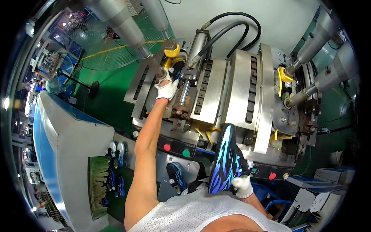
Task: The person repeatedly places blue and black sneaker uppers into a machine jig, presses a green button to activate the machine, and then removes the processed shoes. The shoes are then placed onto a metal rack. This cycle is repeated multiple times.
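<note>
**Blue-black sneaker at the press**

Blue/black sneaker (226,160) gripped in right hand (243,186) at heel end, sole up, w/ toe toward steel shoe press (216,89). Left hand (167,89) gloved, closed on press clamp part. Shoe prob light, upper soft, sole stiff; best held by heel/sole.

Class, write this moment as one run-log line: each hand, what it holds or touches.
left hand: gloved, reaching into press machine, on part beside yellow clamp | right hand: gloved, holding blue-black shoe | red button, green button: untouched
</note>
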Available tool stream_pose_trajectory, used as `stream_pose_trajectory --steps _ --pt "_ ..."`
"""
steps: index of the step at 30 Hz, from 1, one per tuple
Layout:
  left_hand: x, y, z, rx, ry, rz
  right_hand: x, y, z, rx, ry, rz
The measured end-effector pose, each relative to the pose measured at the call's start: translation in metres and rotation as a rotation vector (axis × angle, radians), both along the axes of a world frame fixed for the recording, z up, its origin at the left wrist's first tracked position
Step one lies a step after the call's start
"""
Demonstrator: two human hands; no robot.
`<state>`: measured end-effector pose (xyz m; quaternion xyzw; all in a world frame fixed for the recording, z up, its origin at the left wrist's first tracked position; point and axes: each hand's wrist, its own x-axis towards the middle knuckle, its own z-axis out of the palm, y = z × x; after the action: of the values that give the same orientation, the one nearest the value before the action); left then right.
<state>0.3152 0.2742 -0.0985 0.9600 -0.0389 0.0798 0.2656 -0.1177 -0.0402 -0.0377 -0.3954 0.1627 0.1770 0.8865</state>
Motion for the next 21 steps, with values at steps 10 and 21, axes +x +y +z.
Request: stream_pose_trajectory --steps 10,21 --pt "0.048 0.023 0.061 0.086 0.149 0.126 0.032 0.016 0.033 -0.185 0.125 -0.08" --pt "-0.242 0.103 0.14 -0.418 -0.145 0.25 0.171 0.137 0.086 -0.216 -0.051 0.004"
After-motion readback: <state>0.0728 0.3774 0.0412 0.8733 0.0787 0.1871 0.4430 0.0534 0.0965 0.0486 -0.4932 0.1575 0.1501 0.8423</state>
